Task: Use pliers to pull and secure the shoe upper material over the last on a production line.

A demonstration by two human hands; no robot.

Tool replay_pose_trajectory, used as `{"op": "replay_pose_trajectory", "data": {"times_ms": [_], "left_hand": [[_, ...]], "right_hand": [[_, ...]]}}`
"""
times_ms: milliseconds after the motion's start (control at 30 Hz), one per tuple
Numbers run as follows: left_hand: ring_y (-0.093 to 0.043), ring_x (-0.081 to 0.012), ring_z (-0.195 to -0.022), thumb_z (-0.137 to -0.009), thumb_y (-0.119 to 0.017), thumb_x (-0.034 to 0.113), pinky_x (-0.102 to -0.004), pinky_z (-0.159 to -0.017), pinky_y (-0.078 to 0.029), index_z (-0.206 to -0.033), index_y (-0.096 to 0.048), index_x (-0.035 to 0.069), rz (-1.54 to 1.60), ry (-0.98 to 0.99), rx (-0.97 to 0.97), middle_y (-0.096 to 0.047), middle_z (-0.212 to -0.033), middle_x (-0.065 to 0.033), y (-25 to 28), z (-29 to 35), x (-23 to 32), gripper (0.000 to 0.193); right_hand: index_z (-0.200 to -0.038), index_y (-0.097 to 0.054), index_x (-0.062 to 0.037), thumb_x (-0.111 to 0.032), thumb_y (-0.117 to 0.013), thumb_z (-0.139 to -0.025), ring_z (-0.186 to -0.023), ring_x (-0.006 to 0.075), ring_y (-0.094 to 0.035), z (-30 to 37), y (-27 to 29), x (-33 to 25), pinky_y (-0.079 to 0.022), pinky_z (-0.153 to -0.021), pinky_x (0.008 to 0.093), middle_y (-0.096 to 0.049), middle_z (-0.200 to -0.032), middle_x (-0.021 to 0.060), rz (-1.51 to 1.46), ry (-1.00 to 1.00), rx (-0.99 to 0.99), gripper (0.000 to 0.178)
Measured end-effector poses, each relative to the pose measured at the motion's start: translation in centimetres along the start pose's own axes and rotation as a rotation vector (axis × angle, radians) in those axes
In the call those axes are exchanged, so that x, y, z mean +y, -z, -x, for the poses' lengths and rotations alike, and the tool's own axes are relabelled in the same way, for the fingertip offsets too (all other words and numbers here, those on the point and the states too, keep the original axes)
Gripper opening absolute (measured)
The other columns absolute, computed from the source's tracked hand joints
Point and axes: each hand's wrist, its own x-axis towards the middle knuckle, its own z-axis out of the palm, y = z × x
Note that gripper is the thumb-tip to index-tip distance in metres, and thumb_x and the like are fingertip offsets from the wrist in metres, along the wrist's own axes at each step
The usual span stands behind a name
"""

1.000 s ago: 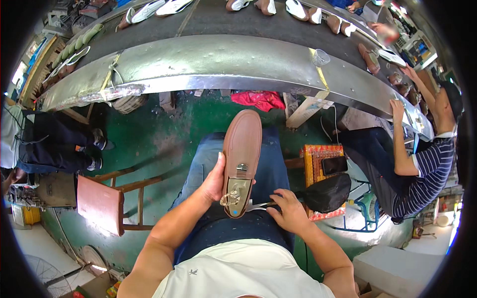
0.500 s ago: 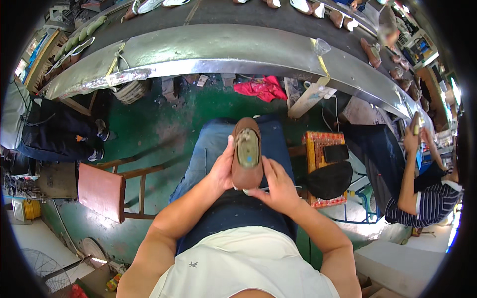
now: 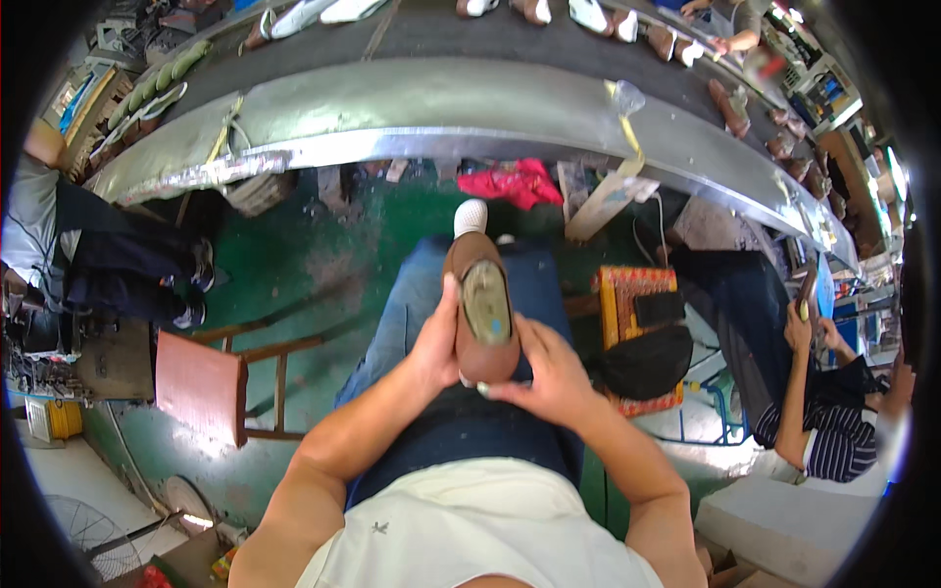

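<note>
Above my lap is a brown shoe [image 3: 487, 359] with a greenish form [image 3: 485, 299] filling its opening. A white, dotted piece shaped like a sole end [image 3: 470, 218] juts out past the shoe's far end. My left hand [image 3: 438, 338] grips the shoe's left side, thumb lying along it and the other fingers hidden underneath. On the near right, my right hand [image 3: 547, 377] holds it too, with the thumb by the near end and the fingers against the side. The shoe's underside is mostly out of sight.
Ahead runs a dark conveyor belt [image 3: 431, 37] behind a metal edge [image 3: 392, 98], with shoes and white soles on it. A stool [image 3: 203, 387] stands left; a patterned seat bearing a black cap [image 3: 647, 363] is at right. One person stands far left; another, in a striped shirt [image 3: 841, 441], sits right.
The white dotted piece now shows beyond the shoe's far end. The shoe has tilted slightly, its far end to the left. Both hands keep hold of it.
</note>
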Motion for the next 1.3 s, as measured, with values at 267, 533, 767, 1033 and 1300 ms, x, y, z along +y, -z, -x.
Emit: {"op": "replay_pose_trajectory", "data": {"times_ms": [267,533,767,1033,1300], "left_hand": [[-0.041,-0.0213,-0.140,-0.110,-0.043,0.043,-0.0382,-0.117,-0.034,-0.158,-0.018,0.000,-0.769,-0.682,-0.184,-0.041,-0.154,-0.0140,-6.5,-4.4,3.1,0.069],[-0.059,-0.0220,-0.125,-0.105,-0.059,0.018,-0.0356,-0.106,-0.047,-0.151,-0.037,-0.002,-1.056,-0.601,-0.173,-0.053,-0.147,-0.0192,-9.5,-14.2,14.0,0.055],[-0.060,-0.0206,-0.126,-0.101,-0.061,0.003,-0.0332,-0.106,-0.048,-0.140,-0.050,0.000,-1.039,-0.572,-0.024,-0.064,-0.134,-0.0162,-6.2,-15.2,19.8,0.041],[-0.065,-0.0206,-0.118,-0.099,-0.065,0.009,-0.0332,-0.100,-0.052,-0.129,-0.061,0.000,-1.423,-0.791,0.067,-0.068,-0.127,-0.0141,-10.4,-24.0,29.5,0.031],[-0.061,-0.0128,-0.095,-0.101,-0.062,0.044,-0.0279,-0.084,-0.052,-0.122,-0.067,0.000,-1.166,-0.543,0.265,-0.067,-0.108,-0.0071,-19.8,-52.3,32.4,0.049]], "right_hand": [[-0.156,-0.029,0.0001,-0.021,-0.092,-0.074,-0.137,0.0271,-0.050,-3.8,4.1,3.4,-0.040,-0.113,0.0396,-0.051,-0.146,0.0172,-0.715,-0.280,0.055,0.106],[-0.134,-0.054,-0.0018,-0.039,-0.061,-0.099,-0.095,0.0243,-0.072,-21.5,15.6,14.1,-0.057,-0.055,0.0359,-0.070,-0.114,0.0129,-1.472,-0.443,0.343,0.052],[-0.116,-0.063,-0.0066,-0.047,-0.066,-0.095,-0.082,0.0163,-0.071,-36.8,26.6,32.8,-0.049,-0.054,0.0264,-0.073,-0.098,0.0075,-0.858,-0.613,0.688,0.046],[-0.135,-0.050,0.0100,-0.069,-0.061,-0.088,-0.116,0.0463,-0.064,-37.0,28.0,50.5,-0.051,-0.099,0.0478,-0.065,-0.121,0.0343,0.435,-0.913,0.434,0.092],[-0.146,-0.033,0.0130,-0.062,-0.072,-0.084,-0.117,0.0471,-0.063,-36.0,27.7,49.3,-0.050,-0.099,0.0480,-0.065,-0.122,0.0353,0.387,-0.884,0.363,0.104]]}}
